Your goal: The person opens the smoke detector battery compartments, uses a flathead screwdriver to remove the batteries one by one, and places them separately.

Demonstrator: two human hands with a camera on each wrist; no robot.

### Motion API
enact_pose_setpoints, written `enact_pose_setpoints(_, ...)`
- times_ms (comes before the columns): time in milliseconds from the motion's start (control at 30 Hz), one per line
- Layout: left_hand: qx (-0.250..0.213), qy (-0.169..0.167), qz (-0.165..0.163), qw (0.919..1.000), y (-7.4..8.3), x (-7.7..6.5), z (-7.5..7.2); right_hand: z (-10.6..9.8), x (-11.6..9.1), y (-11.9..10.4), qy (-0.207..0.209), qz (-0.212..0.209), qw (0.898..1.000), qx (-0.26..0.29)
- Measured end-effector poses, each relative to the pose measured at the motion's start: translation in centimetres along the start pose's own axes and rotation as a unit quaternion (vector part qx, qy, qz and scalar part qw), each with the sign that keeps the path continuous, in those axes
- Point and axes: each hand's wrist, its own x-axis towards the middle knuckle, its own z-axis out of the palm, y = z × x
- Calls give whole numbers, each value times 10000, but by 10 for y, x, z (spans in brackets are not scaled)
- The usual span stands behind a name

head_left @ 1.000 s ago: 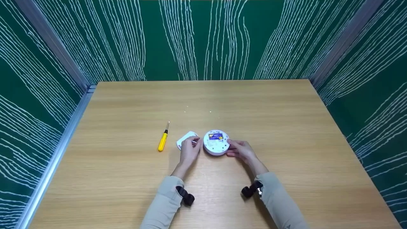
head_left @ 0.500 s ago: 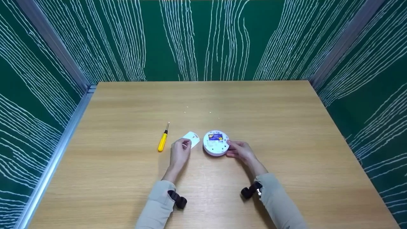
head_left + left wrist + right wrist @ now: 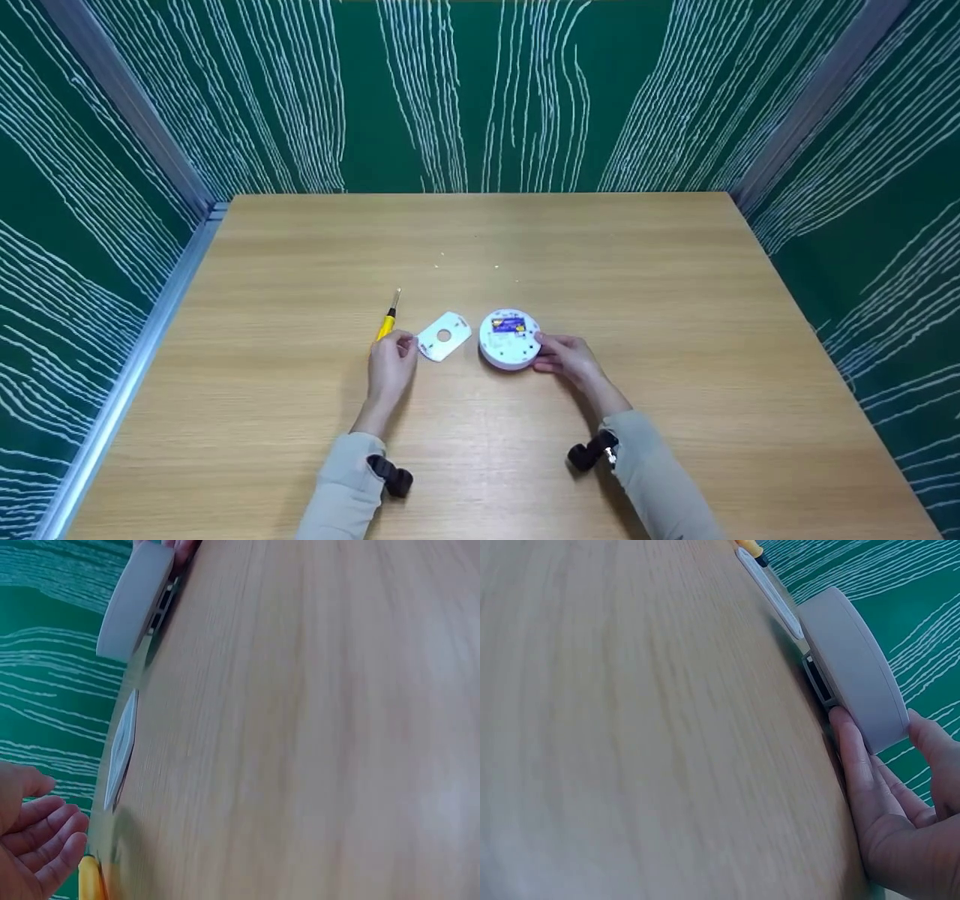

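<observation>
My right hand (image 3: 576,358) holds the right edge of a round white smoke detector (image 3: 506,349), thumb on top and fingers below. Its upward side carries a purple and yellow label and small dark holes. The right wrist view shows the detector (image 3: 855,667) tilted, slotted part facing the table. A flat white mounting plate (image 3: 459,327) with a round hole lies left of it on the table. Over the handle of a yellow screwdriver (image 3: 386,325) is my left hand (image 3: 391,367). In the left wrist view that hand (image 3: 34,844) has loosely bent fingers and nothing in them.
The wooden table (image 3: 480,435) spans most of the head view. A few tiny pale bits lie beyond the plate and detector. Green walls (image 3: 630,90) with white wavy lines stand behind and at both sides, with metal posts (image 3: 127,97) at the corners.
My left hand has moved left, off the mounting plate and over to the screwdriver, uncovering the plate. The right hand and the smoke detector stay in place.
</observation>
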Motion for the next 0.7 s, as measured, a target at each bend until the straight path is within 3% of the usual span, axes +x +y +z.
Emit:
enact_pose_setpoints(167,254,16,-138,9996,-10,2,-9,0,0,0,-18,2,10000,-19)
enact_pose_setpoints(367,365,224,-64,9991,-21,1,-16,-1,0,0,-23,6,10000,-45)
enact_pose_setpoints(567,570,408,-174,9974,-24,-1,-19,0,-1,0,5,14,10000,-8)
enact_pose_setpoints(700,636,608,-46,9961,-26,-1,-20,0,-2,-1,-62,-27,10000,-38)
